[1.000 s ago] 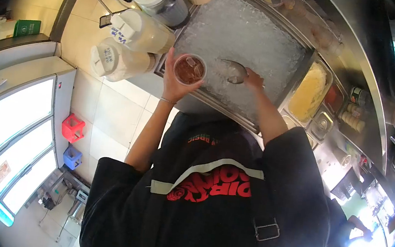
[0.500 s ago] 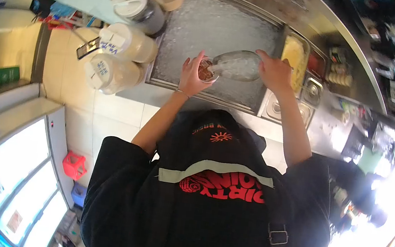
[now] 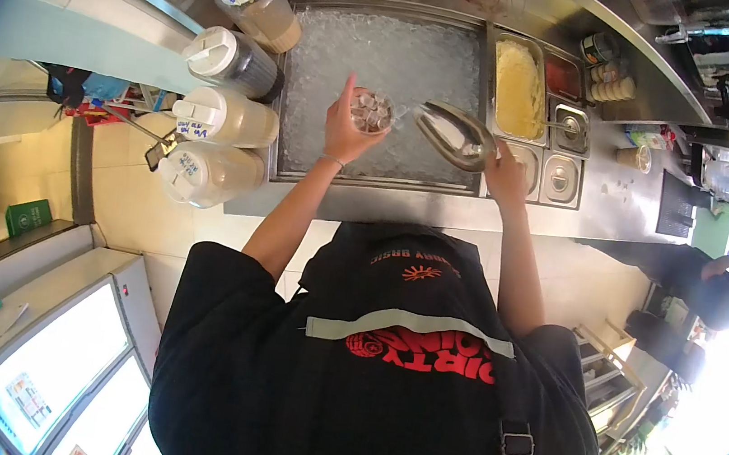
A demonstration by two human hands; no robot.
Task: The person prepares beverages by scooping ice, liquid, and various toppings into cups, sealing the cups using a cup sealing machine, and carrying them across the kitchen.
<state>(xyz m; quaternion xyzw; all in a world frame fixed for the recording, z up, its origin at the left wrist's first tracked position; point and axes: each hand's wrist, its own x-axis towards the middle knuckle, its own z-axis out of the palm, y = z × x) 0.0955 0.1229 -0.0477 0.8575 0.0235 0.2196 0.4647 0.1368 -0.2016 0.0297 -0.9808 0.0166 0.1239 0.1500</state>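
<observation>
My left hand [image 3: 349, 135] is wrapped round a clear cup [image 3: 371, 113], whose top is full of ice cubes. The cup is above the steel bin of ice [image 3: 386, 53]. To its right, my right hand [image 3: 506, 174] grips a metal scoop [image 3: 456, 137] by its handle. The scoop's mouth points left at the cup, a short gap apart, and some shiny ice seems to lie in it.
Several lidded jugs [image 3: 230, 117] line the bin's left side. On the right are a tray of yellow food [image 3: 518, 87], a red-filled tray [image 3: 563, 75] and lidded steel pans [image 3: 561, 179]. A co-worker in dark clothes [image 3: 682, 271] stands at far right.
The scoop has gone from the ice into the cup's mouth and then back to the right. Ice cubes now cover the drink in the cup. The head view has shifted.
</observation>
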